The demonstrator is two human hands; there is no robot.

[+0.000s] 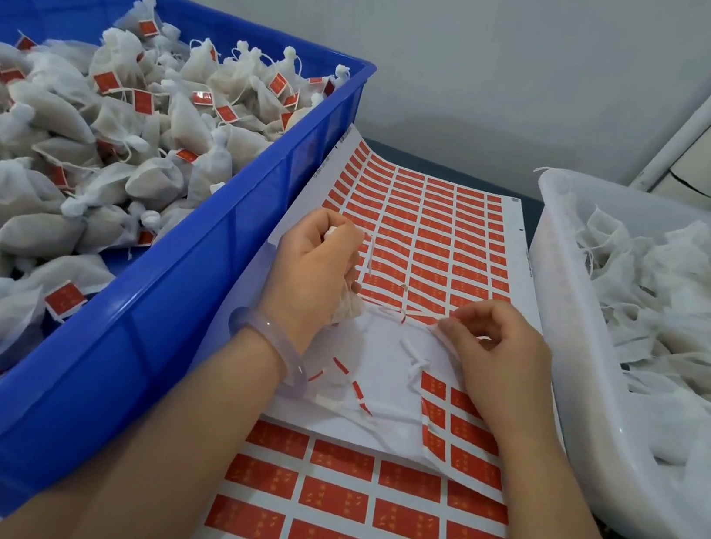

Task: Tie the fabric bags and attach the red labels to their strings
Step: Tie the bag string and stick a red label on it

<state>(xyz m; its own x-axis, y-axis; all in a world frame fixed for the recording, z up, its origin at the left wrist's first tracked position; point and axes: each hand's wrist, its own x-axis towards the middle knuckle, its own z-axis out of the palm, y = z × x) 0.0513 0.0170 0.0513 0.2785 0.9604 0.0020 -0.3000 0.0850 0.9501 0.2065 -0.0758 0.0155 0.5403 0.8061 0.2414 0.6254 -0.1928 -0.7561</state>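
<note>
- We see the left hand (315, 263), fingers curled round a fabric bag (347, 309) above the label sheet (431, 234); its string (370, 262) dangles.
- Right hand (498, 348): fingers pinch a red label (438, 322) at the sheet's peeled edge.
- Blue crate (208, 267) is heaped with finished bags.
- White bin (567, 308) still holds many untied bags, so we judge plenty is left.

Left hand (318, 264) is covering most of the fabric bag (347, 310); only a bulge is showing below the grip. Right hand (499, 346) is pinching something too small to tell. Beyond both grips, print on the red labels (436, 235) is blurring out. Frame edges are cutting off the blue crate (186, 291), left of the grip, and the white tub (567, 308), right of it.
</note>
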